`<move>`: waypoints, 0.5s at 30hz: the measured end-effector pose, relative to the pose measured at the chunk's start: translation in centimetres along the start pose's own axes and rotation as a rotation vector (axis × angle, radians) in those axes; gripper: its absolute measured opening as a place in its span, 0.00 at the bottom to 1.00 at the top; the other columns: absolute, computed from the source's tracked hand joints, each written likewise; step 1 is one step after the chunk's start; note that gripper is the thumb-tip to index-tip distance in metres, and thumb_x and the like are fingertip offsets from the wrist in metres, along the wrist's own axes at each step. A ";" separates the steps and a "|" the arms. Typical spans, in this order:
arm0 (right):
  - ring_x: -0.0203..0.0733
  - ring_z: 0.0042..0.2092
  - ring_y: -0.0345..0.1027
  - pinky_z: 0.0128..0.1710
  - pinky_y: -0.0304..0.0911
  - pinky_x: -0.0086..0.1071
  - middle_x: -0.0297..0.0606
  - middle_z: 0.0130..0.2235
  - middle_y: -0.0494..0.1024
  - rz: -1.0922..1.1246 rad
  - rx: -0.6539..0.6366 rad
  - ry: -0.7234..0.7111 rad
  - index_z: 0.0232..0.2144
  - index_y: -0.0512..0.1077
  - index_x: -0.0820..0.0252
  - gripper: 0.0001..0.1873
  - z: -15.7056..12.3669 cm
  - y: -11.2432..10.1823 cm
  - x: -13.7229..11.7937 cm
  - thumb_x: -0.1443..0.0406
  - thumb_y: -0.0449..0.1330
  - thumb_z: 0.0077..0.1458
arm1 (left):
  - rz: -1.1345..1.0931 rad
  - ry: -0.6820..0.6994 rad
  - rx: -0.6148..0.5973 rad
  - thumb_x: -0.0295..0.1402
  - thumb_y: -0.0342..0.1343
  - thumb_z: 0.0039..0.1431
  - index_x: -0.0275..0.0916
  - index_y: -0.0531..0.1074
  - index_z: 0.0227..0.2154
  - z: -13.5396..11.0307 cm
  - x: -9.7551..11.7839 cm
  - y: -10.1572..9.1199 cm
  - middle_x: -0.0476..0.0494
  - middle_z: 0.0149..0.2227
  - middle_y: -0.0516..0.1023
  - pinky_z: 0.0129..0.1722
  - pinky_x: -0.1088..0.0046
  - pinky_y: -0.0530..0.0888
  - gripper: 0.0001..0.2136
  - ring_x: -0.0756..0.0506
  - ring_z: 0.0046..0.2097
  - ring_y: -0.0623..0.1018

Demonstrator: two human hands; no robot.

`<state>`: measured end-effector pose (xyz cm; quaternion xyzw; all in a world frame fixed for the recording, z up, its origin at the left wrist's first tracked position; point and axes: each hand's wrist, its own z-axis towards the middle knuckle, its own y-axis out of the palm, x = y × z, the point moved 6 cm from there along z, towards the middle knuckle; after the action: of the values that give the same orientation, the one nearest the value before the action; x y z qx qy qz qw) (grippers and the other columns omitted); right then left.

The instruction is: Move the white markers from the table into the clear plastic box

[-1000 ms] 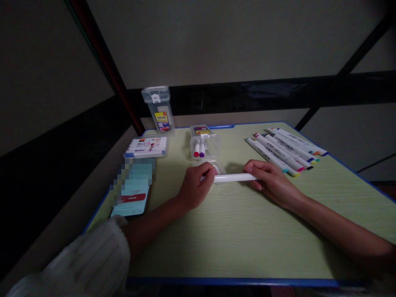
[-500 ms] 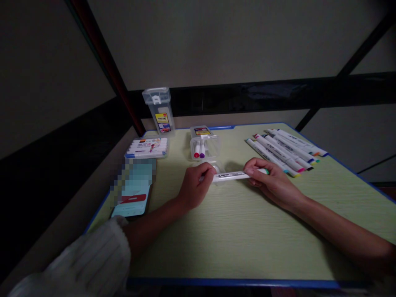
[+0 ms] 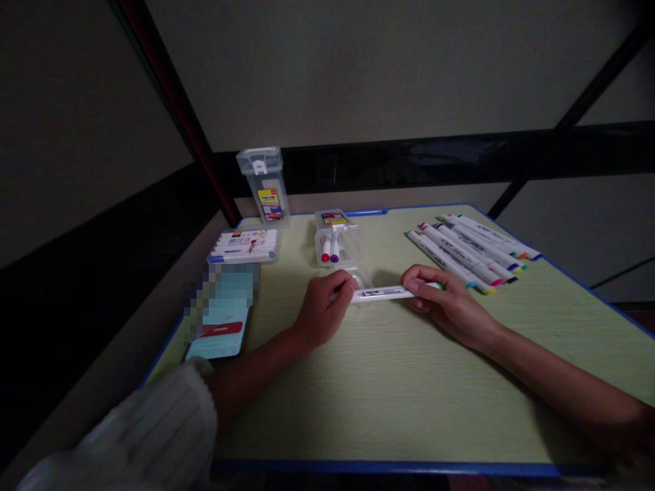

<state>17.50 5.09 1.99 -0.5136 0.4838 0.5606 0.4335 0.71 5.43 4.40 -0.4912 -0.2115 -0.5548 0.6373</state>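
Observation:
A white marker [image 3: 383, 293] with a dark printed label lies level between my two hands, above the middle of the table. My left hand [image 3: 327, 303] is closed round its left end, which the fingers hide. My right hand [image 3: 440, 296] pinches the other end, where a bit of green shows past the fingers. Just beyond my left hand is a clear plastic marker box [image 3: 353, 252], lying on its side with its lid open towards me. Inside it are a red-ended marker [image 3: 326, 248] and a purple-ended marker [image 3: 335, 248].
Several white markers [image 3: 460, 249] with coloured ends lie side by side at the right. A tall clear box [image 3: 263, 184] stands at the back left. In front of it are a flat pack of markers [image 3: 244, 244] and a phone [image 3: 222, 307]. Blue edging [image 3: 389, 467] borders the table [image 3: 358, 402].
Both hands keep their hold on the marker, and it has barely moved. The boxes, the phone and the row of markers stay in place.

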 end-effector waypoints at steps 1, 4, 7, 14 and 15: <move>0.31 0.20 0.47 0.19 0.40 0.29 0.28 0.17 0.58 0.003 -0.004 0.004 0.18 0.67 0.60 0.15 0.0 0.0 0.0 0.56 0.64 0.40 | 0.001 0.005 -0.001 0.29 0.45 0.54 0.37 0.63 0.18 0.0 0.0 0.0 0.56 0.14 0.59 0.21 0.78 0.58 0.11 0.54 0.20 0.61; 0.31 0.20 0.47 0.19 0.40 0.29 0.28 0.16 0.59 -0.001 -0.007 0.011 0.18 0.67 0.60 0.14 0.1 0.0 0.1 0.56 0.64 0.40 | 0.013 0.011 -0.004 0.29 0.45 0.54 0.37 0.63 0.18 0.0 0.1 0.0 0.56 0.14 0.59 0.21 0.78 0.57 0.11 0.54 0.20 0.61; 0.31 0.20 0.47 0.19 0.40 0.29 0.28 0.16 0.59 -0.015 -0.012 0.021 0.18 0.67 0.60 0.14 0.1 0.0 0.2 0.56 0.63 0.41 | 0.023 0.008 -0.002 0.29 0.45 0.54 0.37 0.63 0.18 0.0 0.1 0.0 0.56 0.13 0.58 0.21 0.78 0.57 0.11 0.54 0.20 0.61; 0.31 0.20 0.48 0.19 0.39 0.29 0.28 0.16 0.60 -0.011 -0.031 0.040 0.19 0.66 0.60 0.14 0.0 0.0 0.3 0.57 0.63 0.42 | 0.019 0.016 -0.004 0.30 0.45 0.55 0.37 0.63 0.18 0.0 0.1 0.0 0.56 0.13 0.58 0.21 0.78 0.57 0.11 0.54 0.19 0.61; 0.30 0.20 0.48 0.19 0.39 0.29 0.28 0.16 0.60 -0.008 -0.033 0.043 0.19 0.66 0.60 0.14 0.0 0.0 0.3 0.57 0.63 0.42 | 0.021 0.019 -0.005 0.29 0.45 0.54 0.37 0.63 0.18 0.0 0.1 0.0 0.56 0.14 0.58 0.21 0.78 0.57 0.11 0.54 0.19 0.61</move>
<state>17.45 5.09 1.67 -0.5344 0.4816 0.5556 0.4169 0.78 5.37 4.46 -0.4896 -0.1991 -0.5532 0.6439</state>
